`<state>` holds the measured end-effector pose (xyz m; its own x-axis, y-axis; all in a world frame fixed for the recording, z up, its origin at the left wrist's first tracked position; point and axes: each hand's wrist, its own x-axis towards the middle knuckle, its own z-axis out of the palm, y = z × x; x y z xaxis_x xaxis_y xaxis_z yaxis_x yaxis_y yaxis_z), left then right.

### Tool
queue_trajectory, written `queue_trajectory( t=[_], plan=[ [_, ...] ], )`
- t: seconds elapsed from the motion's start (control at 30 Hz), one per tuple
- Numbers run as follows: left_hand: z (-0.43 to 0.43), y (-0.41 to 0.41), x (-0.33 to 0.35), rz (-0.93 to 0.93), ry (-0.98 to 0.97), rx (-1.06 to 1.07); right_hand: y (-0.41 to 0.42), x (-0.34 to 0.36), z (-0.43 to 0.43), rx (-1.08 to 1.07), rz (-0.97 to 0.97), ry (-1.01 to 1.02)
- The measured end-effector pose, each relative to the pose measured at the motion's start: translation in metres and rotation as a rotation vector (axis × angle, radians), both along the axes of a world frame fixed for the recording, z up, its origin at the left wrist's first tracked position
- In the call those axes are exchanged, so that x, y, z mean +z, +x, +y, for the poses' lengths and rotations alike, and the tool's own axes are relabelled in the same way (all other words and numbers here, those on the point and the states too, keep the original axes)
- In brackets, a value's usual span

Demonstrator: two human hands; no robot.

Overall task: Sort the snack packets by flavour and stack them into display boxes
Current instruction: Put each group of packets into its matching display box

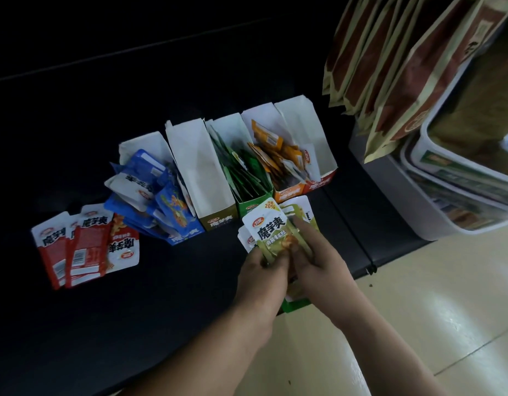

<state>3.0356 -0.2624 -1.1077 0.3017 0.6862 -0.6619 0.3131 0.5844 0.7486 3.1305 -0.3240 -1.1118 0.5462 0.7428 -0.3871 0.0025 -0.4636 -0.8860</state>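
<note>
A bunch of olive-green snack packets [271, 230] is held between my left hand [261, 278] and my right hand [312, 252], just in front of the row of display boxes. Both hands grip the bunch from below. The row has a blue box [184, 235] overflowing with blue packets, an olive box [218, 221] that looks empty, a green box [250, 205] with green packets, an orange box [289, 192] with orange packets, and a red box [321, 182]. Red packets [84, 247] lie loose on the dark surface to the left.
The boxes stand on a black surface [132, 310] whose front edge runs diagonally past my arms. At the right hang large brown snack bags [404, 67] above white tubs [461, 195]. A pale tiled floor [418, 310] lies lower right.
</note>
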Motion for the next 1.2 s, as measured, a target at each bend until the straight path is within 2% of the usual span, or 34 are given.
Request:
queue_trajectory(
  t=[0.2, 0.37, 0.43, 0.5, 0.57, 0.67, 0.73, 0.87, 0.97, 1.1, 1.2],
  plan=[
    [-0.007, -0.003, 0.027, -0.14, 0.024, 0.0, -0.006, 0.019, -0.004, -0.158, 0.147, 0.101],
    [-0.009, -0.019, 0.049, -0.169, 0.05, -0.038, -0.022, 0.039, -0.003, -0.23, 0.264, 0.195],
    [-0.007, -0.033, 0.058, -0.142, 0.13, -0.061, -0.034, 0.045, -0.002, -0.236, 0.297, 0.217],
    [-0.003, -0.05, 0.069, -0.106, 0.235, -0.073, -0.049, 0.053, -0.001, -0.181, 0.194, 0.261],
    [0.005, -0.067, 0.082, -0.021, 0.345, -0.093, -0.061, 0.061, 0.006, -0.095, 0.094, 0.313],
    [0.024, -0.084, 0.101, 0.133, 0.482, -0.07, -0.073, 0.067, 0.026, 0.047, 0.061, 0.326],
    [0.041, -0.084, 0.113, 0.203, 0.531, -0.085, -0.076, 0.074, 0.043, 0.049, 0.062, 0.334],
    [0.082, -0.066, 0.122, 0.385, 0.651, -0.183, -0.07, 0.077, 0.074, -0.041, 0.152, 0.387],
    [0.099, -0.056, 0.116, 0.493, 0.671, -0.2, -0.064, 0.072, 0.092, -0.072, 0.223, 0.276],
    [0.101, -0.049, 0.107, 0.458, 0.67, -0.158, -0.06, 0.068, 0.101, -0.117, 0.264, 0.206],
    [0.097, -0.048, 0.102, 0.363, 0.713, -0.113, -0.057, 0.061, 0.101, -0.093, 0.505, 0.245]
  ],
)
